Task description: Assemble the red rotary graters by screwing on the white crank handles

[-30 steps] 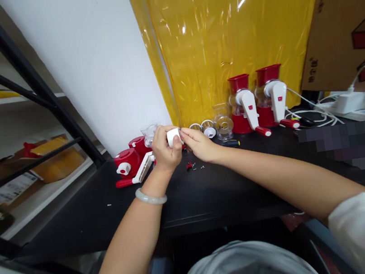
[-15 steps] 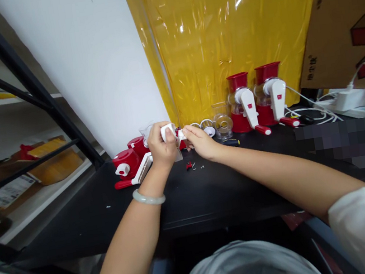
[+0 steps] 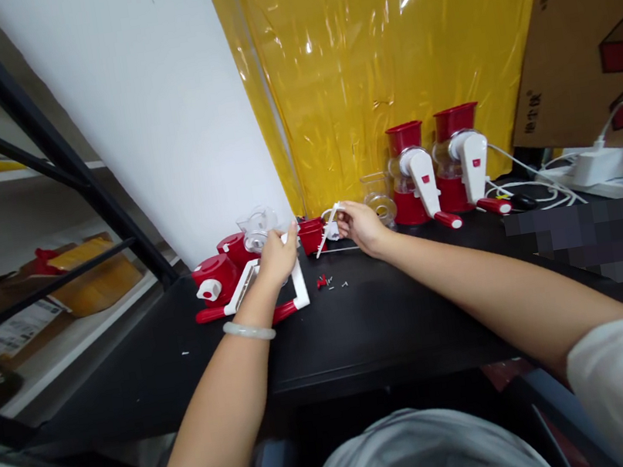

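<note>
My left hand (image 3: 277,258) is closed on the upper end of a white crank handle (image 3: 298,278). The crank's red grip (image 3: 282,313) rests on the black table (image 3: 394,315). My right hand (image 3: 360,226) pinches a small white part (image 3: 328,232) with a thin rod, just right of a small red cup (image 3: 312,235). A clear plastic piece (image 3: 257,227) sits behind my left hand. Small screws and red bits (image 3: 331,284) lie loose between my hands.
Two assembled red and white hand-crank grinders (image 3: 414,179) (image 3: 462,164) stand at the back before a yellow plastic sheet (image 3: 377,44). A clear cylinder (image 3: 380,204) is beside them. Red bases (image 3: 216,277) lie left. Power strip and cables (image 3: 600,171), cardboard box (image 3: 597,27) right; black rack (image 3: 39,134) left.
My hands have parted. The left one lowered the white crank until its red grip touched the table. The right one moved right and back with the small white part.
</note>
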Motion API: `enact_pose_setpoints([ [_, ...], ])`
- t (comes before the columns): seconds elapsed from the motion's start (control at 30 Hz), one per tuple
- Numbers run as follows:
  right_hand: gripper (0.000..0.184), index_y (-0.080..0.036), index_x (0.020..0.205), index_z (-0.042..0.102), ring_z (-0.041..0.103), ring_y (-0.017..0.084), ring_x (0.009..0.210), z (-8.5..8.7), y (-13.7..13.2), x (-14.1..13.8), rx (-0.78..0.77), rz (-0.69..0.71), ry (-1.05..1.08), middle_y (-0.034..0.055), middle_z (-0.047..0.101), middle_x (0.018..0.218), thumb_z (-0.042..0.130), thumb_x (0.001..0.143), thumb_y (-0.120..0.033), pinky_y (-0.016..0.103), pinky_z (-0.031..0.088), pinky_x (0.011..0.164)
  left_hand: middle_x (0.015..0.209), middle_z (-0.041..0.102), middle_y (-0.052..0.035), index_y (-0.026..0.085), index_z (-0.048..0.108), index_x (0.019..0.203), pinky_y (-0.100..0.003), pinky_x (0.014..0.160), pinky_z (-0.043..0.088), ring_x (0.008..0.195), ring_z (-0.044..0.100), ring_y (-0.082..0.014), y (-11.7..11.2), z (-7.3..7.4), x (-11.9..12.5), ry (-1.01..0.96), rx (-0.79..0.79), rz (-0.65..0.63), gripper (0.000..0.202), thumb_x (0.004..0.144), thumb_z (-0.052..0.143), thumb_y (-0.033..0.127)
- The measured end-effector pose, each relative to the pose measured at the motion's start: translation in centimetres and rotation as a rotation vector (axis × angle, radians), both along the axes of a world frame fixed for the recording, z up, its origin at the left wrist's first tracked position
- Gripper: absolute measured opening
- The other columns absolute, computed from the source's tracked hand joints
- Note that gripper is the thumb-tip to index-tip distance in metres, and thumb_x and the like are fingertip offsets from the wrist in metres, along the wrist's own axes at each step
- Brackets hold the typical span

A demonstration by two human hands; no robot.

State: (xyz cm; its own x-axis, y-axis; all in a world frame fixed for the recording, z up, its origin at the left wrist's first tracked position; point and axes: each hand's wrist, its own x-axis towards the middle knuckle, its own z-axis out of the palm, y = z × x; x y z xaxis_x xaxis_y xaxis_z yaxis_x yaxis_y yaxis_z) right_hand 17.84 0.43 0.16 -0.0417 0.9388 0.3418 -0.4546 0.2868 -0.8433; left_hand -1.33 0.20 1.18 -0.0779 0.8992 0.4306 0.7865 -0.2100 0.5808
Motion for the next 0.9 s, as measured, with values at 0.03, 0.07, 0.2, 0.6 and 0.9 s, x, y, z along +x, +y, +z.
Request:
enact_pose_setpoints([
  [0.03,0.034,-0.023,0.063,0.042,0.037,0.009,0.042,-0.3,0.1,-0.1,-0.02,0.0,-0.016,-0.0073,0.037,0.045,0.058,0.09,-0.036,0.022,0.037,0.047,0.082,0.07,-0.0136,0.02,0.054,0.093,-0.041,0.082,0.048,0.093,0.069,-0.0327,0.2,-0.3,-0.1,0.034,-0.028,0.02,0.054,0.091,0.039,0.072],
  [0.07,0.032,-0.022,0.064,0.043,0.039,0.009,0.042,-0.5,0.1,-0.2,-0.04,0.001,-0.028,-0.0064,0.04,0.046,0.058,0.09,-0.035,0.022,0.038,0.047,0.088,0.071,-0.0162,0.019,0.054,0.092,-0.041,0.083,0.049,0.096,0.069,-0.0337,0.4,-0.5,-0.1,0.07,-0.054,0.034,0.055,0.09,0.041,0.073],
  [0.2,0.028,-0.02,0.065,0.048,0.044,0.009,0.043,-0.8,-0.2,-0.4,-0.097,0.015,-0.053,-0.004,0.05,0.049,0.057,0.09,-0.029,0.021,0.039,0.046,0.093,0.072,-0.0194,0.018,0.058,0.089,-0.042,0.084,0.05,0.097,0.069,-0.0356,0.8,-1.2,-0.3,0.205,-0.155,0.037,0.056,0.085,0.049,0.073],
  [0.6,0.037,-0.018,0.061,0.051,0.044,0.007,0.035,-0.9,-0.9,-1.1,-0.15,0.031,-0.133,-0.0027,0.052,0.042,0.043,0.097,-0.017,0.017,0.032,0.039,0.086,0.077,-0.0176,0.013,0.075,0.087,-0.036,0.083,0.051,0.094,0.072,-0.0317,-0.3,-1.3,0.6,0.417,-0.217,-0.087,0.047,0.091,0.052,0.054],
  [0.9,0.034,-0.016,0.068,0.058,0.055,0.009,0.044,0.4,-1.8,-0.8,-0.215,0.074,-0.006,0.0026,0.063,0.052,0.043,0.098,-0.02,0.019,0.041,0.048,0.108,0.078,-0.0144,0.012,0.075,0.11,-0.034,0.085,0.053,0.093,0.073,-0.0252,-4.6,2.8,2.0,0.316,0.104,-0.26,0.04,0.08,0.073,0.038],
])
